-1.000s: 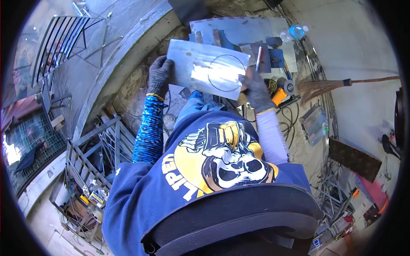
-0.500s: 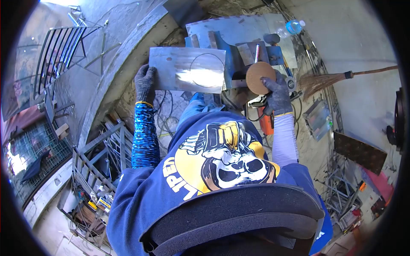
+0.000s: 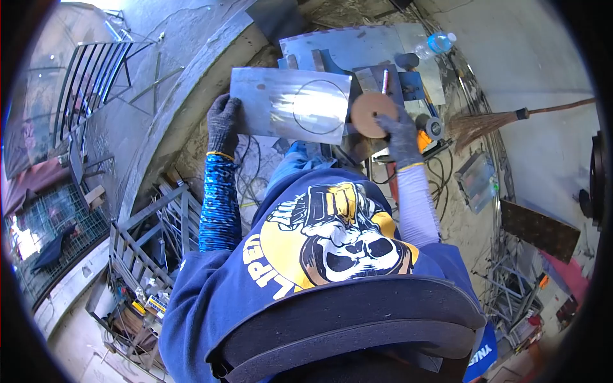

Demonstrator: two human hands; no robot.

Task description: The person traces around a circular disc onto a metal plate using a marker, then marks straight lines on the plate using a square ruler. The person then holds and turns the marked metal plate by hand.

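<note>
My left hand (image 3: 223, 120), in a dark grey glove, grips the left edge of a shiny metal sheet (image 3: 258, 105). A dark circle is drawn on the sheet's right half, where light glares off the surface. In my right hand (image 3: 401, 135), also gloved, is a brown round disc (image 3: 369, 110) with a small hole at its centre. The disc is held just right of the sheet, close to its right edge. Behind the disc, a white and red marker (image 3: 385, 80) lies on a dark metal plate.
A larger metal sheet (image 3: 357, 39) lies at the back, with a water bottle (image 3: 439, 43) by its right corner. An orange tool with a grey disc (image 3: 434, 128) sits right of my right hand, near a broom (image 3: 488, 124). Metal frames (image 3: 150, 217) stand at left; cables (image 3: 440, 179) lie on the floor.
The metal sheet has shifted slightly right with my left hand. My right hand has moved the disc left and turned it, so its centre hole now shows.
</note>
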